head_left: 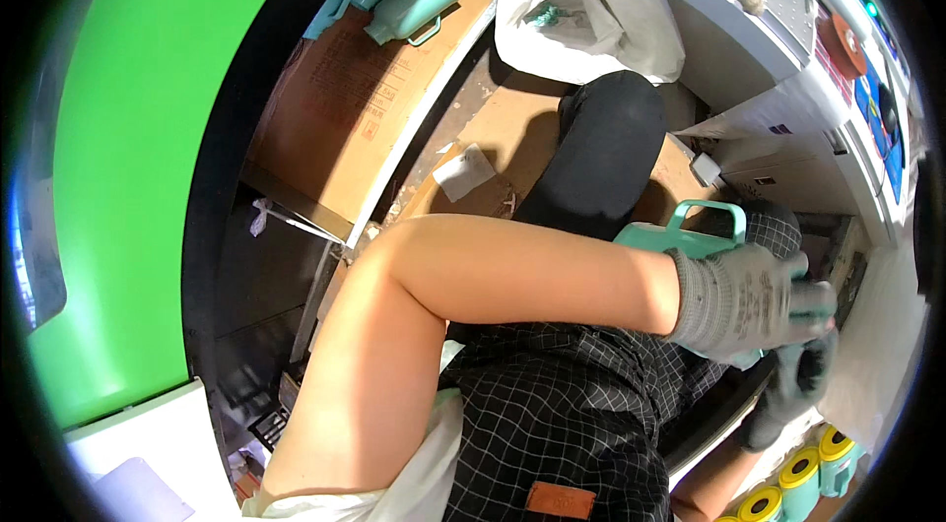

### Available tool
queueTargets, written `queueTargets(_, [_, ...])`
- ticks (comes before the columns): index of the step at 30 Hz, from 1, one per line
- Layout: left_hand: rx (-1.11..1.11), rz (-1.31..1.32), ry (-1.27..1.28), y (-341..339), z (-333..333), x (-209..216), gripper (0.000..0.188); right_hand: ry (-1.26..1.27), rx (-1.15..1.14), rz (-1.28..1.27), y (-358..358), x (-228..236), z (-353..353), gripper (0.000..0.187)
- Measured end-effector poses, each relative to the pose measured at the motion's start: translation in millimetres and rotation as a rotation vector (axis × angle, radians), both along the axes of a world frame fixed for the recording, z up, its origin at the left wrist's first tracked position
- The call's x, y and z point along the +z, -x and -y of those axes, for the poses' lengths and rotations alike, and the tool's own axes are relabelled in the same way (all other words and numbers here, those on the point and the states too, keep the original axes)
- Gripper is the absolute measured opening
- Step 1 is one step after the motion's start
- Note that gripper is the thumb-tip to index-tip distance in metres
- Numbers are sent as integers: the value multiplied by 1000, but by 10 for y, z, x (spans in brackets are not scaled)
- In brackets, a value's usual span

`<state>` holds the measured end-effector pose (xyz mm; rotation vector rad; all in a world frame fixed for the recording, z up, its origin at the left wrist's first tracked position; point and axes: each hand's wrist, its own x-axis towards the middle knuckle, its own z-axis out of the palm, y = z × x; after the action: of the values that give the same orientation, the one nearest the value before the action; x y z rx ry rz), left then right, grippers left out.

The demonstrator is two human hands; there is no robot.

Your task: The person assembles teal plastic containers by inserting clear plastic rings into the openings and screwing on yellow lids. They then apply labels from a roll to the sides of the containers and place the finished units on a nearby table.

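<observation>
The left of the frame is filled by a glossy green panel (138,148). At upper centre, the brown floor (512,116) is streaked by sunlight and shadow; the upper right is occupied by a pale grey cabinet-like unit (724,39).

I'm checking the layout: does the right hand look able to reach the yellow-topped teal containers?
Likely yes: the right hand is near the yellow-topped teal containers, and nothing visible blocks the way, though depth is hard to judge.

Head-worn fisheye looks down, left hand (741,305) near; margins perhaps too bent to judge.
</observation>
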<state>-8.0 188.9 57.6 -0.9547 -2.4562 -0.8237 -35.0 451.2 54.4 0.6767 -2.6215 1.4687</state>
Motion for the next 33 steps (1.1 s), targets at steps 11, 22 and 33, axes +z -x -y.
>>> queueTargets(11, [20,188,212,44,219,96,28,-455,173,-386,-263,25,456,65])
queueTargets(22, [112,54,191,-152,407,168,26,-377,223,-314,-464,-56,670,65])
queueTargets(33, [213,10,611,270,408,683,15,-400,263,-488,-261,183,1109,32])
